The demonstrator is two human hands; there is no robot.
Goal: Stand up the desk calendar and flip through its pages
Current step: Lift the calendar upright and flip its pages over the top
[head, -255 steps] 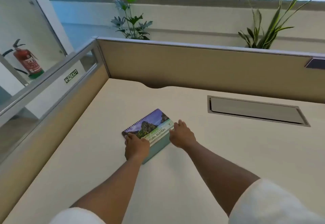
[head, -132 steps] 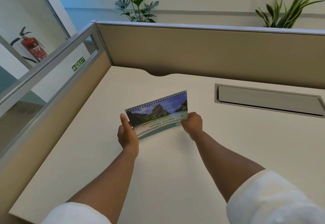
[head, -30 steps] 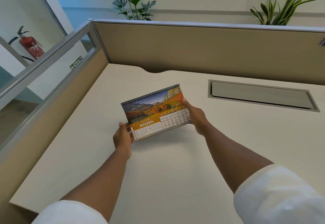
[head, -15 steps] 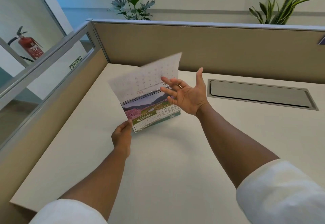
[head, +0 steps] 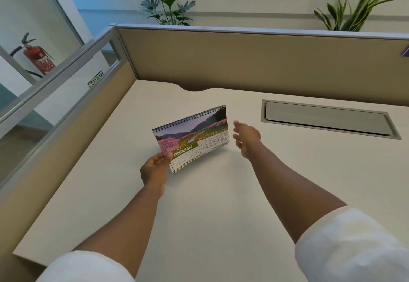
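The left hand (head: 155,170) is pinching the lower left corner of the desk calendar (head: 192,137), steadying it upright on the counter (head: 221,204) with the February page facing the person. Just right of it, the right hand (head: 246,139) is hovering loosely spread and gripping nothing, probably readying for the next page. Bare counter is lying all around, the partition (head: 243,60) well behind.

- Two bare forearms enter from the bottom edge.
- left hand (head: 155,171) and right hand (head: 246,141): no gloves, rings, watch or bands visible.
- White sleeves (head: 354,246) rolled up around the elbows, lower left and lower right corners; plain fabric, no markings.
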